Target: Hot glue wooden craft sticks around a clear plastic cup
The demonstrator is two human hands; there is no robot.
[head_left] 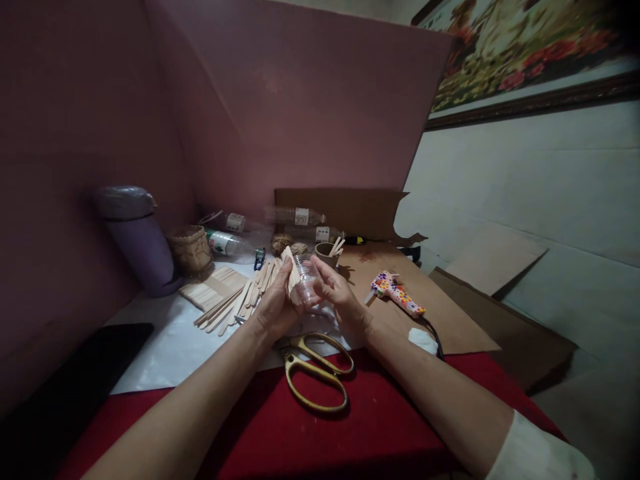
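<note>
Between my two hands is a clear ribbed plastic cup (306, 275), with a few wooden craft sticks (291, 270) upright along its left side. My left hand (280, 300) is wrapped round the cup's left side, its thumb on the sticks. My right hand (340, 297) grips the cup from the right. Below the hands lie scissors with gold handles (320, 373); their blades are largely hidden. Loose craft sticks (255, 290) are spread to the left of my left hand, beside a banded bundle of sticks (213, 287).
A patterned glue gun (397, 293) rests on cardboard (450, 320) at the right, near a white crumpled piece (423, 340). Behind are plastic bottles (230, 245), twine (281, 244) and a small pot (326, 253). A purple container (140, 250) and a basket (191, 250) stand left.
</note>
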